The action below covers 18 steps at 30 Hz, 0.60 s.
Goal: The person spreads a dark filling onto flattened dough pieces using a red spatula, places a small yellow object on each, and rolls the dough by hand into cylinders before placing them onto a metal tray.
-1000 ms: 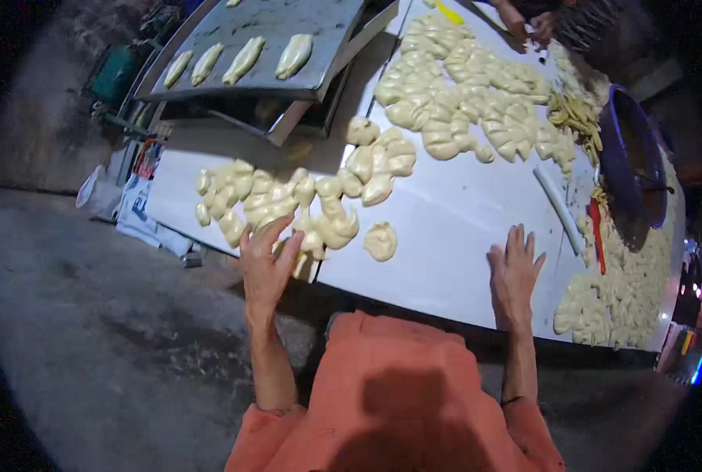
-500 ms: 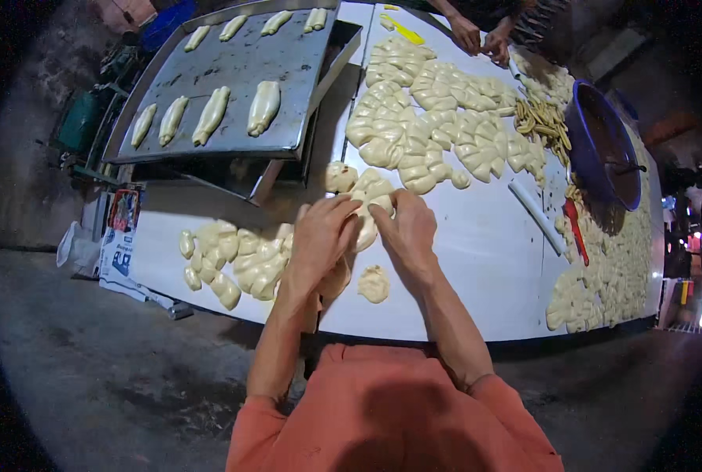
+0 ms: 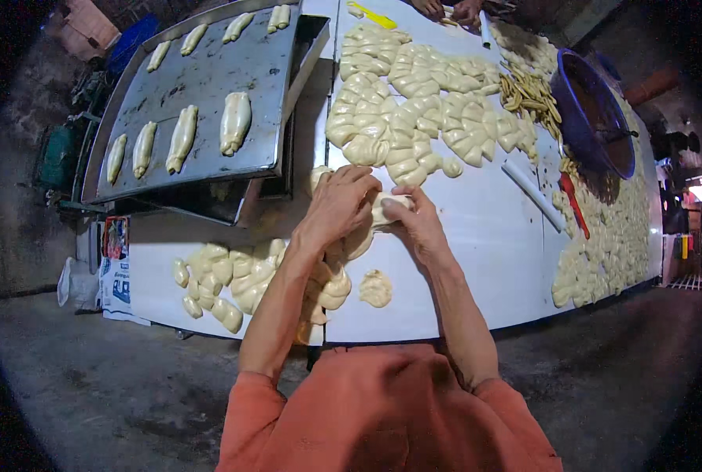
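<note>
A soft, pale piece of dough point(image 3: 385, 211) is between my hands, its top folded over and bunched up. My left hand point(image 3: 340, 203) has its fingers curled over the left end of the dough. At the other end my right hand point(image 3: 423, 226) pinches it between thumb and fingers. The dough's underside is hidden by my hands. Below my left forearm lie shiny dough pieces point(image 3: 209, 271), and a small flat dough round point(image 3: 376, 288) rests on the white table point(image 3: 484, 283) nearer to me.
At the left a metal baking tray point(image 3: 209, 86) holds several shaped dough rolls point(image 3: 182, 140). Cut dough point(image 3: 421, 118) spreads across the far middle. To the right are a white rolling pipe point(image 3: 534, 197), a red-handled tool point(image 3: 574, 206) and a purple basin point(image 3: 598, 114). Another person's hands point(image 3: 449, 11) work at the far edge.
The dough between my hands was stretched out lengthwise; now its far end is folded over into a bunched, shorter shape. My fingers have closed around it. The whole view has shifted slightly.
</note>
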Each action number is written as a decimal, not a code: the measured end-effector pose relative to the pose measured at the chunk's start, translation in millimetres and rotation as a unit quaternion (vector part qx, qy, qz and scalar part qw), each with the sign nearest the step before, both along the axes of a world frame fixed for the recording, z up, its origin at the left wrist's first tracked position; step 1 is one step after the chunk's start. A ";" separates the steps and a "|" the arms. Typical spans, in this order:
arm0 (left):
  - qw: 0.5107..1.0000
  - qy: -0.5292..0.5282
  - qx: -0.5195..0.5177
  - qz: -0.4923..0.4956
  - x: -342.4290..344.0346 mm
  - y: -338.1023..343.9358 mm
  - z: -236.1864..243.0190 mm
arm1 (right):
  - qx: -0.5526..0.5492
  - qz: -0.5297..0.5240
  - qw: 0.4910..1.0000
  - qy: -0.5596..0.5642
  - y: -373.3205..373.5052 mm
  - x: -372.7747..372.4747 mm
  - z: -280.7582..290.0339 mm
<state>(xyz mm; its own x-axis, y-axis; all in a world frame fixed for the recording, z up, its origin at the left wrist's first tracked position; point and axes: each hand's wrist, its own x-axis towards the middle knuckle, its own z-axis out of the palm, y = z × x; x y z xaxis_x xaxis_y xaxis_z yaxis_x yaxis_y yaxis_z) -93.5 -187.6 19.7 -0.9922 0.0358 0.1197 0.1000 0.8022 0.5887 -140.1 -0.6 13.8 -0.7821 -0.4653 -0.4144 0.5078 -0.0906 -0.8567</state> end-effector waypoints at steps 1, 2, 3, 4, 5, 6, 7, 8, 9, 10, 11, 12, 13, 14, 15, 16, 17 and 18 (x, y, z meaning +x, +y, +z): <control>1.000 -0.002 0.000 -0.002 -0.4 0.5 -1.9 | 0.054 0.027 0.997 0.047 -2.4 -2.2 -3.7; 0.999 0.026 -0.023 -0.008 -1.4 2.6 -5.8 | 0.054 0.025 0.997 0.046 -2.7 -2.9 -4.9; 0.997 0.054 -0.045 -0.014 -2.7 5.5 -10.1 | 0.109 0.039 0.988 0.103 -2.2 -3.3 -5.5; 0.994 0.082 -0.067 -0.019 -3.3 8.8 -11.5 | 0.164 0.055 0.972 0.159 -2.0 -2.5 -6.4; 0.995 0.080 -0.055 -0.032 -4.2 11.9 -12.7 | 0.100 0.030 0.991 0.086 -2.9 0.6 -11.8; 0.995 0.079 -0.054 -0.031 -6.8 11.3 -13.3 | 0.101 0.031 0.991 0.085 -1.7 0.6 -16.5; 0.995 0.023 -0.071 -0.065 -11.6 9.2 -8.8 | 0.102 0.032 0.988 0.108 0.5 -0.6 -18.9; 0.991 -0.033 -0.086 -0.099 -15.3 7.0 -6.8 | 0.103 0.034 0.985 0.131 3.9 -1.4 -20.1; 0.992 -0.020 -0.071 -0.106 -16.1 3.9 -12.0 | 0.108 0.040 0.984 0.137 9.9 -0.9 -19.4; 0.992 -0.021 -0.069 -0.106 -16.9 1.1 -10.1 | 0.110 0.041 0.984 0.135 13.8 -0.3 -12.0; 0.990 -0.056 -0.083 -0.099 -16.7 -1.1 -3.8 | 0.139 0.062 0.979 0.135 18.0 1.2 -2.5; 0.987 -0.091 -0.096 -0.091 -15.6 -2.7 0.8 | 0.167 0.083 0.973 0.134 23.2 3.0 1.4; 0.990 -0.084 -0.078 -0.077 -11.6 -5.6 5.7 | 0.127 0.064 0.982 0.126 30.0 7.6 -6.4; 0.991 -0.086 -0.075 -0.074 -10.0 -6.8 2.3 | 0.129 0.067 0.982 0.124 38.3 10.3 -5.6; 0.994 -0.059 -0.065 -0.061 -9.1 -8.1 -3.5 | 0.134 0.077 0.980 0.128 47.3 12.0 -2.9; 0.997 -0.032 -0.055 -0.050 -8.8 -7.7 -9.6 | 0.140 0.085 0.978 0.132 55.5 12.6 1.8; 0.998 0.003 -0.054 -0.034 -7.2 -5.0 -16.0 | 0.182 0.102 0.970 0.123 62.4 12.4 7.7; 0.998 0.001 -0.053 -0.034 -7.3 -4.4 -22.6 | 0.183 0.102 0.970 0.120 60.7 13.9 9.8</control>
<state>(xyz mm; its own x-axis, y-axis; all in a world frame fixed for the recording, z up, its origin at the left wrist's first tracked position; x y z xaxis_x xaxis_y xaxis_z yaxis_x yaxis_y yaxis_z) -100.8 -192.0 -2.9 -0.9867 0.1160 0.1136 0.1576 0.8515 0.5002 -126.2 60.2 23.6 -0.7837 -0.4769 -0.3980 0.2640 0.3242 -0.9084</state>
